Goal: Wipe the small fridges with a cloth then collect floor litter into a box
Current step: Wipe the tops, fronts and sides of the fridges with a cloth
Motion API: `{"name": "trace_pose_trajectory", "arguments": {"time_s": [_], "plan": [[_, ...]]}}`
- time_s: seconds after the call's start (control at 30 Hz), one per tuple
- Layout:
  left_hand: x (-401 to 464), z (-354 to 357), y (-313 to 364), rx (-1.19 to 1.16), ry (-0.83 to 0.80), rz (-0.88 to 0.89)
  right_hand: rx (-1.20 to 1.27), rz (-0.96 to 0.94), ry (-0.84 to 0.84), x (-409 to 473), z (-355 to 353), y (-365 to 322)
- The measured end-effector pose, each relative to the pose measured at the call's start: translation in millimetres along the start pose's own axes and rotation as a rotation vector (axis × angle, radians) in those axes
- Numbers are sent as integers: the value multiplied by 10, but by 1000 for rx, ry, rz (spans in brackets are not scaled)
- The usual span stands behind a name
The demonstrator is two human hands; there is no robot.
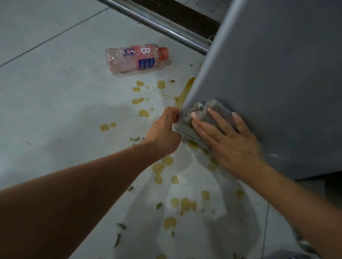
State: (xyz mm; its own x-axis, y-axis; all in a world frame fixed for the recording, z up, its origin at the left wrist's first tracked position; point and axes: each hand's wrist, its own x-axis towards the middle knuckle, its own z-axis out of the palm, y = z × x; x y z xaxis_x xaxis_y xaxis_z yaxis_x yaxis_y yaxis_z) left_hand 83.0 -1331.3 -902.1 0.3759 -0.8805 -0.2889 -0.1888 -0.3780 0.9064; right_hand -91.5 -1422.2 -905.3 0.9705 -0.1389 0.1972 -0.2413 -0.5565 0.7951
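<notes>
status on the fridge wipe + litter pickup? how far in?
Early. Nothing looks finished. In hand: the right hand presses a grey cloth on the grey fridge near its lower corner, while the left hand grips that corner's edge. Left: the plastic bottle, yellow spills and green scraps remain on the floor. No box in view.

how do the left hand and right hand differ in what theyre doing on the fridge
The left hand is curled in a grip on the fridge corner edge; the right hand lies flat, fingers spread. The right hand presses a grey cloth to the panel; the left hand holds no cloth. Both touch the same lower corner.
</notes>
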Motion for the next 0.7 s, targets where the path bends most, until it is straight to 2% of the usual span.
{"name": "trace_pose_trajectory", "arguments": {"time_s": [0.1,0.13,0.23,0.37,0.43,0.5,0.63,0.7], "plan": [[-65,73,42,41,19,-7,77,-295,-254,-191,53,-270],[-83,89,66,47,22,-13,98,-332,-319,-245,57,-305],[-139,140,138,7,43,-34,84,-260,-249,-310,35,-143],[-170,208,219,-24,80,-66,130,88,89,-480,1,245],[-179,253,254,-34,95,-81,126,153,100,-544,26,255],[-216,305,295,-34,92,-90,92,103,15,-620,80,132],[-329,380,364,-49,78,-104,69,-214,-190,-823,178,-32],[-381,432,395,-54,80,-102,47,-224,-201,-853,167,25]]}}
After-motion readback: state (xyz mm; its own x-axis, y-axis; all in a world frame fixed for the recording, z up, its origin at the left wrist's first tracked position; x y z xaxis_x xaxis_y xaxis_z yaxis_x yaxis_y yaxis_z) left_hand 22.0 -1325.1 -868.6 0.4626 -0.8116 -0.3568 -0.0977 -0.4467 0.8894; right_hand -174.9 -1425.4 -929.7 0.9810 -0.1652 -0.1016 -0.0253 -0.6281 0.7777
